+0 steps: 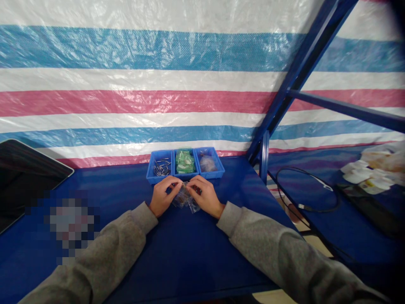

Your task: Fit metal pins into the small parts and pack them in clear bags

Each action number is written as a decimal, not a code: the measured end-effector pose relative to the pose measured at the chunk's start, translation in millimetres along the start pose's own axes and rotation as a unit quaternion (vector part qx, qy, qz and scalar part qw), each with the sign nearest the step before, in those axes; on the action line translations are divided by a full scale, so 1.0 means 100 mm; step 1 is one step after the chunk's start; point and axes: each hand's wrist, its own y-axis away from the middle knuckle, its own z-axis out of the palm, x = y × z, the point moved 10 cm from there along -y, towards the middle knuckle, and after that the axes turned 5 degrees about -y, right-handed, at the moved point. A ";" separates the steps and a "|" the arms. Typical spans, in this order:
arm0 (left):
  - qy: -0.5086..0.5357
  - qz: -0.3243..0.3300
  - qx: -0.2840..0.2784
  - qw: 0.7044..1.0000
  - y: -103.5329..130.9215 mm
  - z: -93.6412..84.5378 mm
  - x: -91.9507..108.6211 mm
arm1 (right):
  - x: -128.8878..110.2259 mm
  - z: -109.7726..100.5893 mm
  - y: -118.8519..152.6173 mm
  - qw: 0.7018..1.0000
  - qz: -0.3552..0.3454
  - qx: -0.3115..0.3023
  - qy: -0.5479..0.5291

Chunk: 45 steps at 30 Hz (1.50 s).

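Observation:
My left hand [163,196] and my right hand [205,195] meet at the middle of the blue table [186,253]. Thumbs and fingertips of both are pinched on the top of a small clear plastic bag [182,200]. Its contents are too small to make out, and the fingers partly cover it. Just beyond the hands stands a row of three joined blue bins [152,179]. The left one holds several thin metal pieces [162,169], the middle one green packets [185,161], and the right one clear plastic bags [208,164].
At the left lies a dark-screened device [28,177], with a blurred-out patch [71,221] beside it. A blue metal frame [265,156] rises at the right. Past it, a second table carries a black cable [311,171] and crumpled white packaging [370,173]. Striped sheeting [158,101] hangs behind.

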 end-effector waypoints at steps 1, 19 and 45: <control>0.003 -0.003 -0.006 1.000 0.00 0.01 0.00 | 0.00 -0.01 0.00 1.000 0.002 0.005 0.000; -0.023 0.027 0.011 0.999 0.01 -0.03 0.01 | -0.05 0.09 0.00 0.999 -0.019 -0.043 0.012; 0.004 -0.023 -0.014 1.000 0.00 0.04 -0.08 | -0.04 -0.10 -0.01 0.999 0.015 0.031 -0.015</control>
